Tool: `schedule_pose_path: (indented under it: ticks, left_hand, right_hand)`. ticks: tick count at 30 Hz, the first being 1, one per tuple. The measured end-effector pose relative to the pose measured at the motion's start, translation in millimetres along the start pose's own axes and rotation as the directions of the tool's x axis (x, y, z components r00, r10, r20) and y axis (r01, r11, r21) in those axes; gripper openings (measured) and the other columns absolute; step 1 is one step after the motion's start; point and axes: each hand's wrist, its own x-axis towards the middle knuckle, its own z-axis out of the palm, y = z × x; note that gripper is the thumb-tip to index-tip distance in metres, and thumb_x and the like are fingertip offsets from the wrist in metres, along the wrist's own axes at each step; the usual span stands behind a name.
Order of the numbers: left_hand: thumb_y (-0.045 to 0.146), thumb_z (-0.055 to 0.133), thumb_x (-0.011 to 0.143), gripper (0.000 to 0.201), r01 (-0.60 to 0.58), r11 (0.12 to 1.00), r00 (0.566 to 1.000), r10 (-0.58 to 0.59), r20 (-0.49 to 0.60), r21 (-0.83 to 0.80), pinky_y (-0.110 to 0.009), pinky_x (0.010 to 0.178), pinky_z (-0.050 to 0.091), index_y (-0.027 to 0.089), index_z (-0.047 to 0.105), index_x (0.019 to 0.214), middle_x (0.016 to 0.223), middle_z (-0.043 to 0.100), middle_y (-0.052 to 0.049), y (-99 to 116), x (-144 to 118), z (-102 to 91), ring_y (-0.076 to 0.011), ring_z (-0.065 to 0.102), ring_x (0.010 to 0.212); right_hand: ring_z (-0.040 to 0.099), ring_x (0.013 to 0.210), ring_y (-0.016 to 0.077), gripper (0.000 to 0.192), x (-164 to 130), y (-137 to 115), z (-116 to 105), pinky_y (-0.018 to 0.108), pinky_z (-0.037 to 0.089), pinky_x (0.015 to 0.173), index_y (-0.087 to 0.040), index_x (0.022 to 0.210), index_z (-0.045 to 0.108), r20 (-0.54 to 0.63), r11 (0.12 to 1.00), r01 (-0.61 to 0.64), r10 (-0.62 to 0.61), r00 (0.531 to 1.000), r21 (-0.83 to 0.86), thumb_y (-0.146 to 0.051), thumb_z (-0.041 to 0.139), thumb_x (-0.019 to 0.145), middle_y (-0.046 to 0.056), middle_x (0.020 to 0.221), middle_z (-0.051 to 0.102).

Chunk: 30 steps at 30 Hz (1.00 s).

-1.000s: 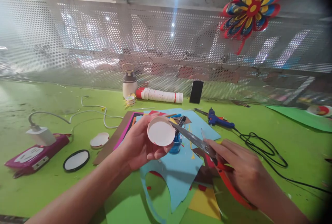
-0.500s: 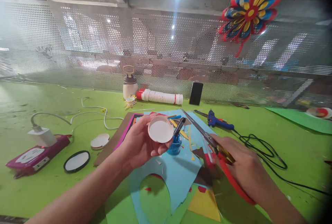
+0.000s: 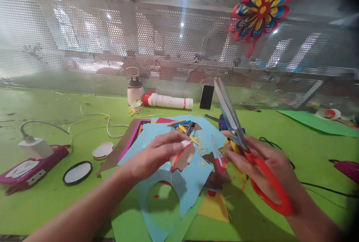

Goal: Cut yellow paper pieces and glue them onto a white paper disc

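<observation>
My left hand (image 3: pixel 161 150) is closed around a small, round, shallow cup-like disc (image 3: pixel 183 156), pale with a red band on its rim. The disc is tilted on edge above the blue paper (image 3: pixel 193 176). My right hand (image 3: pixel 263 163) grips a pair of scissors (image 3: pixel 232 113) with red handles, its long blades pointing up and away, apart from the disc. Something yellow (image 3: pixel 238 171) shows at the fingers of that hand; I cannot tell whether it is held. Behind the disc, a black marker (image 3: pixel 191 127) and yellow strips are partly covered.
On the left are a white lid (image 3: pixel 103 150), a black-rimmed disc (image 3: pixel 77 173) and a purple power strip (image 3: pixel 33 165) with a charger. Farther back stand a sprayer bottle (image 3: pixel 135 91), a stack of white cups (image 3: pixel 171 101) and a phone (image 3: pixel 206 97). A paper flower (image 3: pixel 260 10) hangs above.
My left hand has turned the disc from facing me to tilted on edge and lowered it slightly. My right hand has swung the scissors so the blades point more upward. The view has shifted slightly.
</observation>
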Motion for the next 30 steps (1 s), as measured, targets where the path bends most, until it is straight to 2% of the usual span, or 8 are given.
schedule_pose_path:
  ticks: [2, 5, 8, 11, 14, 21, 25, 30]
  left_hand:
    - [0.038, 0.064, 0.086, 0.029, -0.074, 0.980, 0.997, 0.069, 0.037, 0.183, -0.025, 0.062, 0.045, 0.015, 0.061, 0.102, 0.081, 0.061, -0.004, 0.0, -2.5, 4.8, -0.0133, 0.055, 0.068]
    - [0.036, 0.064, 0.087, 0.028, -0.176, 0.908, 0.984, 0.153, 0.089, 0.381, -0.028, 0.070, 0.046, 0.015, 0.060, 0.105, 0.091, 0.059, -0.006, 1.4, -4.5, 11.0, -0.0153, 0.054, 0.076]
    - [0.033, 0.064, 0.087, 0.027, -0.225, 0.805, 0.974, 0.208, 0.095, 0.549, -0.029, 0.072, 0.046, 0.016, 0.060, 0.107, 0.097, 0.059, -0.006, 2.6, -4.5, 13.8, -0.0163, 0.053, 0.081]
    - [0.031, 0.063, 0.087, 0.028, -0.265, 0.705, 0.961, 0.249, 0.120, 0.658, -0.028, 0.071, 0.046, 0.016, 0.060, 0.111, 0.102, 0.061, -0.007, 3.0, -4.0, 13.8, -0.0163, 0.054, 0.082]
    - [0.028, 0.063, 0.087, 0.027, -0.283, 0.640, 0.952, 0.276, 0.130, 0.714, -0.027, 0.070, 0.045, 0.017, 0.060, 0.112, 0.101, 0.063, -0.007, 2.4, -3.9, 12.7, -0.0163, 0.055, 0.083]
    - [0.024, 0.065, 0.084, 0.028, -0.282, 0.617, 0.947, 0.302, 0.111, 0.735, -0.029, 0.071, 0.046, 0.018, 0.063, 0.111, 0.101, 0.063, -0.008, 1.3, -2.5, 11.0, -0.0191, 0.057, 0.084]
    - [0.023, 0.063, 0.086, 0.024, -0.312, 0.562, 0.936, 0.319, 0.147, 0.766, -0.031, 0.075, 0.046, 0.017, 0.062, 0.110, 0.101, 0.063, -0.008, 2.1, -0.7, 11.4, -0.0197, 0.058, 0.087]
    - [0.023, 0.061, 0.088, 0.024, -0.314, 0.518, 0.934, 0.319, 0.161, 0.796, -0.031, 0.076, 0.047, 0.017, 0.061, 0.111, 0.100, 0.063, -0.008, 1.8, -0.3, 11.9, -0.0187, 0.058, 0.087]
  right_hand:
    - [0.071, 0.071, 0.0149, 0.036, 5.0, -18.3, -4.0, 0.021, 0.060, 0.060, -0.025, 0.125, 0.063, 0.067, 0.985, -0.107, 0.099, 0.993, 0.135, -0.029, 0.065, 0.089, 0.002, 0.083, 0.072]
    - [0.068, 0.068, 0.0126, 0.035, 11.9, -39.1, -2.8, 0.021, 0.059, 0.061, -0.026, 0.122, 0.065, 0.149, 0.941, -0.195, 0.158, 0.976, 0.277, -0.025, 0.067, 0.087, 0.000, 0.081, 0.070]
    - [0.067, 0.068, 0.0128, 0.036, 15.7, -48.1, 6.4, 0.023, 0.059, 0.061, -0.024, 0.120, 0.066, 0.190, 0.923, -0.232, 0.179, 0.965, 0.306, -0.022, 0.068, 0.084, 0.000, 0.082, 0.070]
    - [0.066, 0.067, 0.0128, 0.040, 17.2, -48.7, 18.5, 0.023, 0.059, 0.060, -0.020, 0.121, 0.065, 0.182, 0.912, -0.232, 0.178, 0.967, 0.338, -0.022, 0.069, 0.081, 0.002, 0.081, 0.070]
    - [0.067, 0.069, 0.0142, 0.043, 17.9, -45.7, 27.7, 0.026, 0.060, 0.062, -0.021, 0.124, 0.063, 0.196, 0.879, -0.252, 0.185, 0.963, 0.406, -0.025, 0.068, 0.081, 0.002, 0.082, 0.070]
    - [0.071, 0.079, 0.0175, 0.043, 18.6, -36.9, 38.0, 0.032, 0.062, 0.074, -0.021, 0.121, 0.065, 0.168, 0.890, -0.232, 0.179, 0.970, 0.392, -0.023, 0.069, 0.079, 0.005, 0.091, 0.074]
    - [0.071, 0.076, 0.0168, 0.039, 18.8, -37.3, 40.3, 0.031, 0.062, 0.072, -0.021, 0.119, 0.066, 0.178, 0.883, -0.217, 0.155, 0.972, 0.416, -0.020, 0.065, 0.080, 0.004, 0.089, 0.073]
    - [0.071, 0.082, 0.0184, 0.039, 19.4, -42.2, 38.8, 0.032, 0.060, 0.076, -0.019, 0.117, 0.066, 0.190, 0.889, -0.238, 0.175, 0.966, 0.391, -0.017, 0.067, 0.077, 0.006, 0.091, 0.074]
